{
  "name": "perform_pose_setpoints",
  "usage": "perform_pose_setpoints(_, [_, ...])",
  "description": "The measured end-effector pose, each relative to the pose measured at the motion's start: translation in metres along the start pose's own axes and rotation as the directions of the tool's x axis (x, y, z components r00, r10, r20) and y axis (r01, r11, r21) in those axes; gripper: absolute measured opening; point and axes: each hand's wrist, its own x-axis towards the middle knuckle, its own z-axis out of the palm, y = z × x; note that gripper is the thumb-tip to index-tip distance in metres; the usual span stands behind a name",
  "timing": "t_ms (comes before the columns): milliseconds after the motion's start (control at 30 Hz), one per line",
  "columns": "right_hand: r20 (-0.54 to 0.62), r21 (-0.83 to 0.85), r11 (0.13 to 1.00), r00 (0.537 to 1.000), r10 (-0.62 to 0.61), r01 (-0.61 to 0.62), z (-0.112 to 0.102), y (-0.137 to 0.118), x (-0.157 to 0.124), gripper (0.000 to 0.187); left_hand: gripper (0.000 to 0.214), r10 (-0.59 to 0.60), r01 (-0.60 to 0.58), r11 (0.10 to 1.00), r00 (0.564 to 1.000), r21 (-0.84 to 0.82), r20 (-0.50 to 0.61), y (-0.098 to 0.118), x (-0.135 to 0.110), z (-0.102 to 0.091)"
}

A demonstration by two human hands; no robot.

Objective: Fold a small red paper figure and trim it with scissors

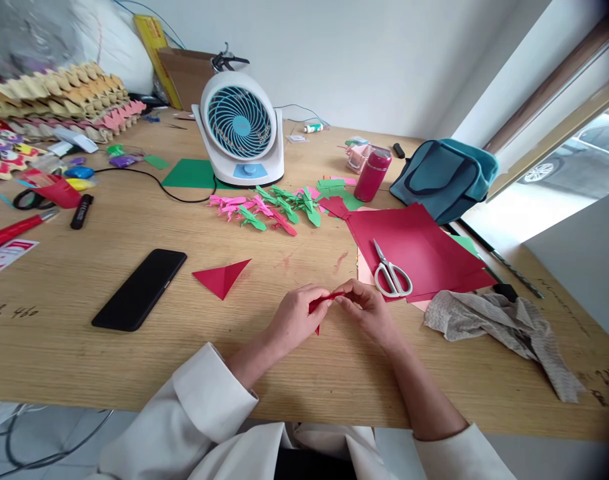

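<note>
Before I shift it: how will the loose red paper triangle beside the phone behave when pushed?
The red paper triangle looks thin, so it's probably light and floppy. Nothing pins it to the tabletop, so it would likely slide. Its shade change suggests a crease, where it may flex.

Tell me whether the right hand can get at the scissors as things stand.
Probably yes: the scissors lie uncovered on the red sheets, close beside the right hand, though its grip on the folded red paper would need loosening.
</note>
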Motion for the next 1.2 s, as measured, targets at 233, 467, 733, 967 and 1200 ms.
perform_pose_setpoints(233, [-0.042, 0.036, 0.997, 0.997, -0.061, 0.062, 0.002, 0.005, 0.001, 0.019, 0.016, 0.015, -0.014, 1.000, 1.000, -0.021, 0.024, 0.000, 0.000, 0.002])
perform_pose_setpoints(467, [-0.074, -0.038, 0.996, 0.994, -0.085, 0.083, 0.001, 0.004, 0.001, 0.020, 0.015, 0.029, -0.030, 1.000, 0.997, 0.004, 0.074, -0.002, 0.000, 0.004])
perform_pose_setpoints(733, [-0.065, -0.259, 0.950, 0.979, -0.195, 0.173, 0.005, -0.008, -0.002, 0.015, 0.008, 0.139, -0.145, 0.976, 0.989, 0.163, 0.045, -0.009, 0.001, 0.002])
perform_pose_setpoints(967, [-0.036, -0.247, 0.937, 0.964, -0.262, 0.246, 0.006, -0.011, -0.003, 0.008, 0.017, 0.143, -0.144, 0.985, 0.990, 0.097, 0.019, -0.012, 0.002, 0.003])
perform_pose_setpoints(1200, [-0.163, -0.231, 0.949, 0.953, -0.256, 0.215, 0.005, -0.004, -0.004, 0.010, 0.022, -0.021, 0.014, 0.917, 1.000, -0.399, -0.013, -0.016, 0.010, -0.001])
